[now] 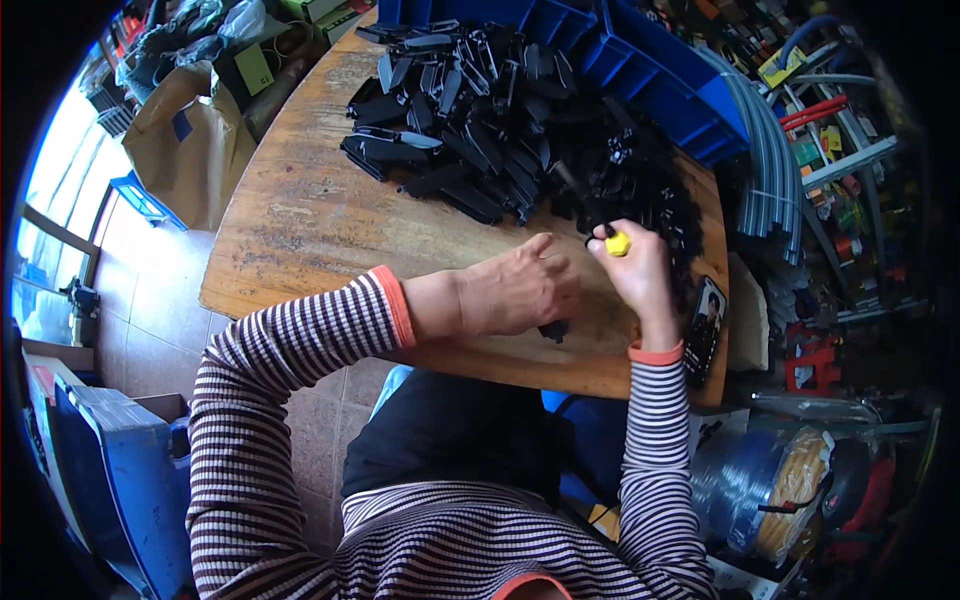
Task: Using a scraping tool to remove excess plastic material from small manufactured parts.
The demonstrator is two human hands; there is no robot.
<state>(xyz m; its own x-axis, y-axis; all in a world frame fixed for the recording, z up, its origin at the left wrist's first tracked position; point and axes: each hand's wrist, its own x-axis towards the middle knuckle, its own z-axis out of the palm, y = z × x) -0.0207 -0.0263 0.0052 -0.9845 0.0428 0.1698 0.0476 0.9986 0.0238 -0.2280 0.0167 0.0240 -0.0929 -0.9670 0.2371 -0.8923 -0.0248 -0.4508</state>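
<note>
Gripping yellow-ended tool (pixel 618 244), right hand (pixel 648 274), blue bin (pixel 655 88) beyond, contents unclear

The work surface is a wooden table (pixel 290 225) with a brown top; the finish is worn and scuffed, with darker patches toward the far left and a paler, rubbed zone near the middle. A large heap of black plastic parts (pixel 480 150) lies loose on the far half and extends down the right side. The parts are mostly long and flat, stacked at mixed angles and overlapping; some surfaces reflect light. A phone (pixel 707 318) lies near the right edge, just beside the heap's lower end, screen upward and lit. Individual parts deep in the heap cannot be distinguished.
</note>
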